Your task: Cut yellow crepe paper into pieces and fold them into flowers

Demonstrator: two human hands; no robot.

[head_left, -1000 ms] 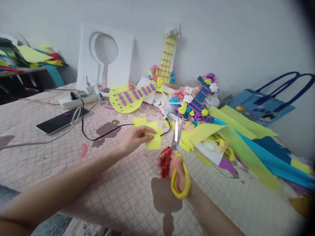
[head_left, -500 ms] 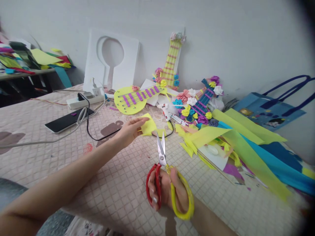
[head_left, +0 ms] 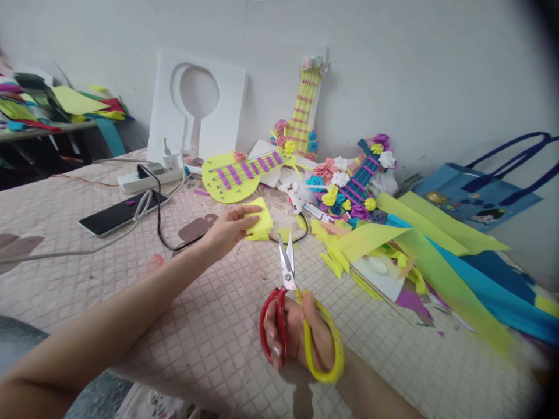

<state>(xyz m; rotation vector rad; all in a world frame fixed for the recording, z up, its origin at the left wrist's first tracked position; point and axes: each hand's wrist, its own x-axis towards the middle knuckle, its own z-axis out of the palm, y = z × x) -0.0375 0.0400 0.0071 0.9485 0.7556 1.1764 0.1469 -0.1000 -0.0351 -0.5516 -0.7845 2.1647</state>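
Between the thumb and fingers of my left hand is a piece of yellow crepe paper, held just above the table. My right hand grips a pair of scissors with one red and one yellow handle; their blades are parted slightly and point away from me. Beyond my left hand lies a yellow guitar-shaped craft with purple bars and dark strings. A white glue gun stands to the right of the paper, its black cord running behind it.
Yellow and blue crepe strips and scraps cover the right side, near a blue bag. At left are a black phone-like slab and a white power strip. A foam board and decorated guitars lean on the wall.
My left hand has shifted slightly left with the yellow paper, and its fingers now lie further over the paper. My right hand and the scissors have hardly moved.
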